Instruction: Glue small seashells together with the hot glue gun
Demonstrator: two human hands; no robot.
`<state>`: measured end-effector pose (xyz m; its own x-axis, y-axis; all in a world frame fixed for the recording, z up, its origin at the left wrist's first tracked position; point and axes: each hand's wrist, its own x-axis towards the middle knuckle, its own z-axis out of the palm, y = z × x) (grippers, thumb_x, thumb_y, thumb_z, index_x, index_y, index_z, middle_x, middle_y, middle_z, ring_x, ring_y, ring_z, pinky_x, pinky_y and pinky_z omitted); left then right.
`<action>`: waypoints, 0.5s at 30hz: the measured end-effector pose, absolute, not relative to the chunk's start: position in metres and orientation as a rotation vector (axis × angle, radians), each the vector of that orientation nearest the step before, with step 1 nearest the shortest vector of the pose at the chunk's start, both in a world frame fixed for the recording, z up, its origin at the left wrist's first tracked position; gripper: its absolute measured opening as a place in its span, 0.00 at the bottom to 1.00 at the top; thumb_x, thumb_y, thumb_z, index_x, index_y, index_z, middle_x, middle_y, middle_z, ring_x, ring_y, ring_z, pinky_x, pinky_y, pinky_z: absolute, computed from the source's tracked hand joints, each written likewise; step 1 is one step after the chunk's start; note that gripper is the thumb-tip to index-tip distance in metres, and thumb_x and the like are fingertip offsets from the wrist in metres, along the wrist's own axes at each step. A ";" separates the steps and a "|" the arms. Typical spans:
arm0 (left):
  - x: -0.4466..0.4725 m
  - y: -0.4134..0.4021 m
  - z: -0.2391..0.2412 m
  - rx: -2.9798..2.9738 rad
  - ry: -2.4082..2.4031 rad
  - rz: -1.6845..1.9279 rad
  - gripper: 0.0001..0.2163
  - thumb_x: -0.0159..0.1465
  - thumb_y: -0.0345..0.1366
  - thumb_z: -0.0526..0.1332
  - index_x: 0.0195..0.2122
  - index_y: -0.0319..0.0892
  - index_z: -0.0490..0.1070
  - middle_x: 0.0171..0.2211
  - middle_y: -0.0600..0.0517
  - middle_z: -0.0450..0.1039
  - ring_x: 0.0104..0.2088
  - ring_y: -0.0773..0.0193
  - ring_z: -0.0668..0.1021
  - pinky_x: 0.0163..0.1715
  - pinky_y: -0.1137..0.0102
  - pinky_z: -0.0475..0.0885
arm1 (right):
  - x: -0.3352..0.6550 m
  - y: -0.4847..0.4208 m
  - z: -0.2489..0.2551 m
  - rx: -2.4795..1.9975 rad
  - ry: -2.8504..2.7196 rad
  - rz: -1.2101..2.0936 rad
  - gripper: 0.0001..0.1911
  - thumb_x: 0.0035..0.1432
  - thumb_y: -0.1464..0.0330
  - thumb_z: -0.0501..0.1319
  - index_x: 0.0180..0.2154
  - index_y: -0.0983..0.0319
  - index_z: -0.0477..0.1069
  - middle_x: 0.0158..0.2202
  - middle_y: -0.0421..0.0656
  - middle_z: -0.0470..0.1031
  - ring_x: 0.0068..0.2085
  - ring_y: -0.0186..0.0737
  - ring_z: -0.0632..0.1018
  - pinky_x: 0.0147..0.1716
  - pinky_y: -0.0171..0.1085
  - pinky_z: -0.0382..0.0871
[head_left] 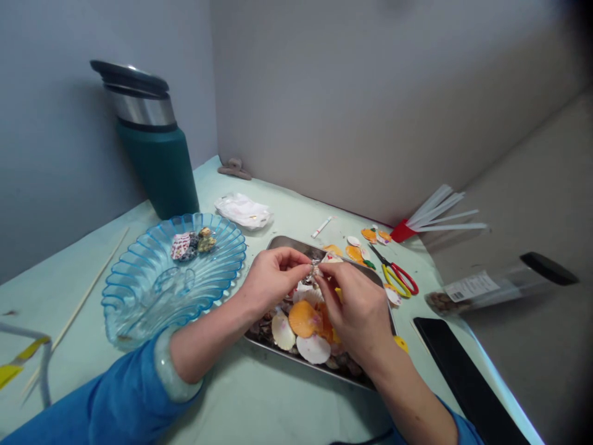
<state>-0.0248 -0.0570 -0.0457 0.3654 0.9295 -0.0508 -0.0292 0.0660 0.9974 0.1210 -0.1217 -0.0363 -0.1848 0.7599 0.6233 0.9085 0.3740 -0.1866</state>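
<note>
My left hand [273, 275] and my right hand [354, 296] meet above a metal tray [278, 241], fingertips pinched together. Between them is a small whitish shell [316, 271], mostly covered by the fingers. Under the hands, the tray holds orange and white scallop shells, such as an orange scallop shell [304, 318] and a white scallop shell [314, 350], over darker small shells. My right hand and forearm hide part of the tray's right side.
Left stands a clear blue fluted dish [222, 241] with several small shells, beside a green tumbler [160, 161]. Red-and-yellow scissors [401, 278], decorated shells [356, 253] and a red cup [402, 231] of white sticks lie right. Further right are a clear jar [486, 287] and a black phone [463, 371].
</note>
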 end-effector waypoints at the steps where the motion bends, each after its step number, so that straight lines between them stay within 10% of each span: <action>1: -0.025 -0.057 -0.046 1.293 0.931 0.910 0.07 0.53 0.36 0.64 0.30 0.39 0.72 0.21 0.58 0.69 0.16 0.75 0.65 0.16 0.78 0.59 | 0.121 -0.122 -0.036 -1.432 -2.000 -0.314 0.03 0.62 0.72 0.56 0.36 0.63 0.69 0.31 0.45 0.76 0.31 0.39 0.75 0.32 0.36 0.67; 15: -0.023 -0.058 -0.049 1.377 0.972 0.933 0.07 0.53 0.37 0.64 0.30 0.39 0.73 0.22 0.56 0.71 0.16 0.74 0.66 0.16 0.77 0.61 | 0.119 -0.121 -0.039 -1.432 -2.031 -0.376 0.04 0.63 0.72 0.56 0.35 0.63 0.69 0.30 0.46 0.76 0.32 0.40 0.76 0.33 0.36 0.68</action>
<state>-0.0230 -0.0578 -0.0491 0.3404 0.9402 -0.0065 0.0324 -0.0048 0.9995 0.1194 -0.1211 -0.0389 -0.2222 0.7450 0.6290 0.9207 0.3726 -0.1160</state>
